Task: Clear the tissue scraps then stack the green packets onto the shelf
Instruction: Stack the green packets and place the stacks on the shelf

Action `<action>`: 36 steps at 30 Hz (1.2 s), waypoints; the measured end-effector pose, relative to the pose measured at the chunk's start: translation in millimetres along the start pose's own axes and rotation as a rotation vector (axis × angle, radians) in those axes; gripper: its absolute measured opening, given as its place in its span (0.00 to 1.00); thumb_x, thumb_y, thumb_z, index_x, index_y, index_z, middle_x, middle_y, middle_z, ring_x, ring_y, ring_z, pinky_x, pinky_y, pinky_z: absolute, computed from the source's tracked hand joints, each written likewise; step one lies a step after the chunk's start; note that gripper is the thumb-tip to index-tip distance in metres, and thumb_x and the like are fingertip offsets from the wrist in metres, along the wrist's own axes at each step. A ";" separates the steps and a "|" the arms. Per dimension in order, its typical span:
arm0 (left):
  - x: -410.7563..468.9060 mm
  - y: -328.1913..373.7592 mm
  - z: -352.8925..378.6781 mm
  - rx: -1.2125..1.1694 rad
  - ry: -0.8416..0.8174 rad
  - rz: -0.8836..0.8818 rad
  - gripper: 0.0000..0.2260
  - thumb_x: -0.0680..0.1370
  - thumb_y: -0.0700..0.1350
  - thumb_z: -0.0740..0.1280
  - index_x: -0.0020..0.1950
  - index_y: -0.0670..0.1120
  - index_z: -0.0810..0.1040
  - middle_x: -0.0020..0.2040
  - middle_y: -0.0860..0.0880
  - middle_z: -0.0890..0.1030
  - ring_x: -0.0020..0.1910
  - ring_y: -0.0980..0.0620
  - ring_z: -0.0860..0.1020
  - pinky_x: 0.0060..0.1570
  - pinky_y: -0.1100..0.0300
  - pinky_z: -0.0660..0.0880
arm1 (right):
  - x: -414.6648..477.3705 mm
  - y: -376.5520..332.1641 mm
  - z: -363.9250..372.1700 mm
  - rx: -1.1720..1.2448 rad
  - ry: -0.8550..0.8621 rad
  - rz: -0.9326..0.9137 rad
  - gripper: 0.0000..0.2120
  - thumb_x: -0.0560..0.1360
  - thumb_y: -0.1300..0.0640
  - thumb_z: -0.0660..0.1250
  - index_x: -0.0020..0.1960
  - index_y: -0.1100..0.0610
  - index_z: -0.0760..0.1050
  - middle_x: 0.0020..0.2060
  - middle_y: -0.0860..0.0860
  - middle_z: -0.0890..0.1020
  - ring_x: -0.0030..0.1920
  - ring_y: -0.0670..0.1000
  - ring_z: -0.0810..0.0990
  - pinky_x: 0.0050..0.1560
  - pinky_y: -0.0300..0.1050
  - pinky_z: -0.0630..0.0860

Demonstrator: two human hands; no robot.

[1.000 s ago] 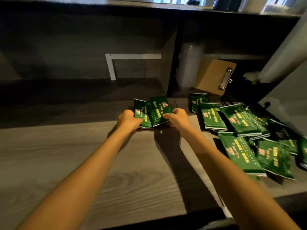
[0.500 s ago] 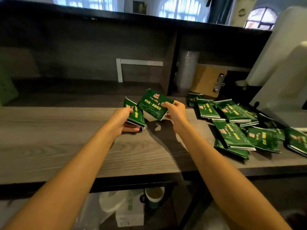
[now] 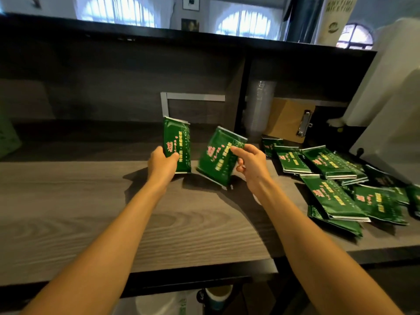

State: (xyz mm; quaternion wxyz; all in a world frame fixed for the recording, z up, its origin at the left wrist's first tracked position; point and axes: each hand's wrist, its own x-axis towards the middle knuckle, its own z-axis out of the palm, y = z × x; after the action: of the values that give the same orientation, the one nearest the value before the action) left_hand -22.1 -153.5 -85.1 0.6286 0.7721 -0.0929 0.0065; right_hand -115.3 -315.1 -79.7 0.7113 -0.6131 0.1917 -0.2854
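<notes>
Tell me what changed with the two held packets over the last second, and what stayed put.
The left hand and right hand lifted their green packets off the counter, pulled them apart and tipped them up: the left packet now upright, the right packet tilted. Both grips held. The packet pile and clipboard stayed put.

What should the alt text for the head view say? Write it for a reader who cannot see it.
Two bare hands each hold a green packet on end over a grey wooden counter: the left hand holds an upright packet, the right hand a tilted packet. More green packets lie scattered to the right, near a clipboard leaning in a dark shelf.
</notes>
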 end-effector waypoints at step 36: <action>-47.9 6.6 19.7 -0.222 -0.552 -0.152 0.21 0.74 0.37 0.69 0.65 0.38 0.68 0.57 0.39 0.79 0.46 0.48 0.80 0.42 0.58 0.78 | -38.6 -17.1 -58.4 -1.402 0.268 -0.145 0.19 0.77 0.54 0.62 0.65 0.61 0.68 0.65 0.60 0.69 0.67 0.63 0.65 0.64 0.54 0.64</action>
State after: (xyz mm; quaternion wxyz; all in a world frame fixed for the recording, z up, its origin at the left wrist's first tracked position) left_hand -72.3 -167.4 -88.9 0.6588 0.6760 -0.2024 -0.2609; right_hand -184.0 -336.3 -76.1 0.0998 -0.8965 0.3745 -0.2145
